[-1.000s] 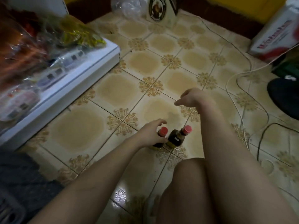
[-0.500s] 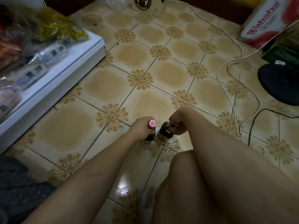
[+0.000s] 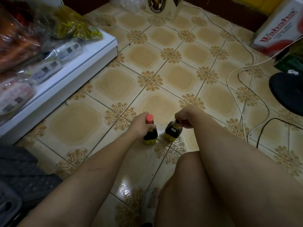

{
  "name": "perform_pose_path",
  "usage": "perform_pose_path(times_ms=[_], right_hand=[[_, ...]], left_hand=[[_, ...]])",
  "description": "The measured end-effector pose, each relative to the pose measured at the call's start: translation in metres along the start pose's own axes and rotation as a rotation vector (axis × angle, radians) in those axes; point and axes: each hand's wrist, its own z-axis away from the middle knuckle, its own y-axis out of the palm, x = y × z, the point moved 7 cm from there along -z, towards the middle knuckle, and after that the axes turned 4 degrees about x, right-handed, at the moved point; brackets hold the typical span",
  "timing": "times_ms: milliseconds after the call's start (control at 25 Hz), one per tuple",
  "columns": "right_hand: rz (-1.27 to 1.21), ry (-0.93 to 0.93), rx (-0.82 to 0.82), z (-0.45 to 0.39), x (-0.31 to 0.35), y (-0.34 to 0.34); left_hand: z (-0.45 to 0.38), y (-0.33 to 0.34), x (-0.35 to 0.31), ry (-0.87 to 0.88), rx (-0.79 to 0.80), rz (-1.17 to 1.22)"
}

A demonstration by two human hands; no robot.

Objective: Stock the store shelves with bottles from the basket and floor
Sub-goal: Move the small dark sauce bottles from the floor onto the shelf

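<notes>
A Wahaha carton (image 3: 278,28) and white cable (image 3: 236,74) lie on tiles.

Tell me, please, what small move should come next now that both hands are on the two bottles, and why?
Probably lift both straight up off the floor. The left hand grips the left bottle at its neck, the right hand pinches the cap of the right bottle, and both bottles seem to stand on the tiles.

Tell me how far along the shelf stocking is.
Done: the white shelf already holds bagged goods, though no bottles show there. In hand: the left hand grips one red-capped bottle, the right hand pinches the second bottle's cap. Left: both bottles are on the floor and need shelving.
</notes>
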Motion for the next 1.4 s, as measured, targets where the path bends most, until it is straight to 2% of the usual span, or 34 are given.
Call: perform_pose_path(times_ms=[120,400,640,840,1040,1200,1400], right_hand=[[0.064,-0.087,-0.100,0.008,0.022,-0.007],[0.016,-0.259,0.053,0.032,0.074,0.023],[-0.011,-0.477,-0.004,0.084,0.152,0.044],[0.051,-0.687,-0.068,0.146,0.212,0.067],[-0.099,-0.938,-0.174,0.216,0.269,0.092],[-0.180,-1.118,-0.200,0.273,0.307,0.109],[-0.220,-1.313,-0.266,0.360,0.356,0.111]], left_hand=[[0.006,-0.027,0.009,-0.016,-0.046,0.011],[0.042,-0.112,0.029,-0.042,-0.162,-0.028],[0.090,-0.192,0.030,0.037,-0.300,-0.060],[0.146,-0.261,0.042,0.075,-0.392,0.021],[0.207,-0.330,0.046,0.121,-0.517,0.140],[0.266,-0.395,0.042,0.164,-0.654,0.142],[0.341,-0.456,0.012,0.247,-0.747,0.082]])
